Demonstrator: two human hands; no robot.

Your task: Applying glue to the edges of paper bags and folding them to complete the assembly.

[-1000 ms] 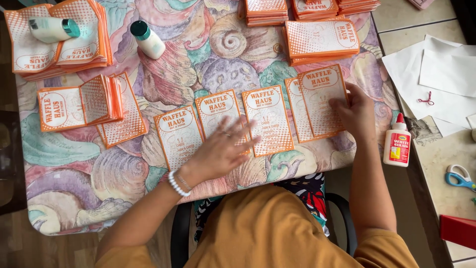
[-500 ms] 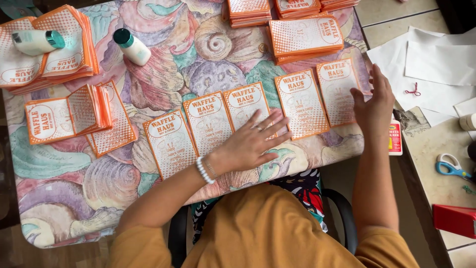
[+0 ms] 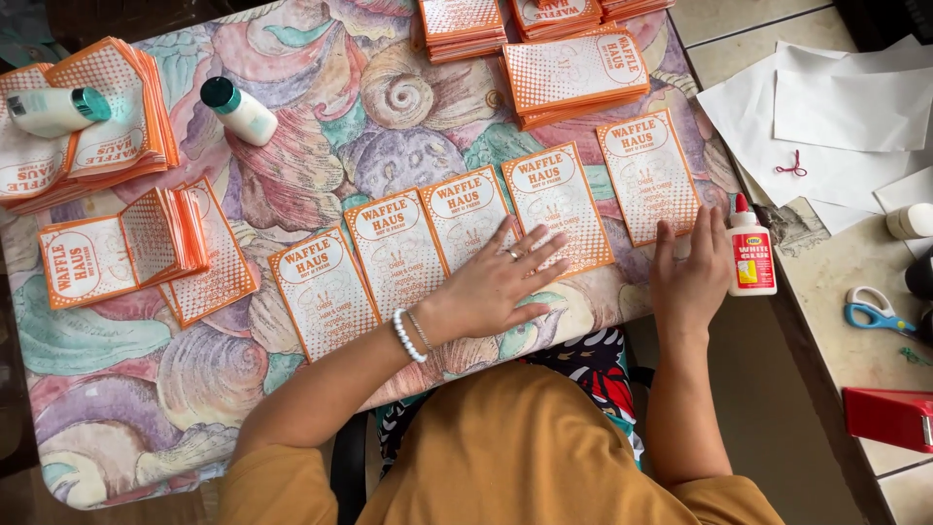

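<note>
While the left hand [image 3: 501,282] lies flat with fingers spread on the row of five orange-and-white paper cards [image 3: 559,206] on the shell-patterned desk [image 3: 146,389], the right hand [image 3: 692,277] rests open, palm down, just beside the white glue bottle [image 3: 750,248].

On the shell-patterned bench [image 3: 194,389], the left hand [image 3: 496,282] lies flat across a row of five orange printed cards [image 3: 398,248], while the right hand [image 3: 690,277] rests just beside a white glue bottle [image 3: 751,248].
</note>
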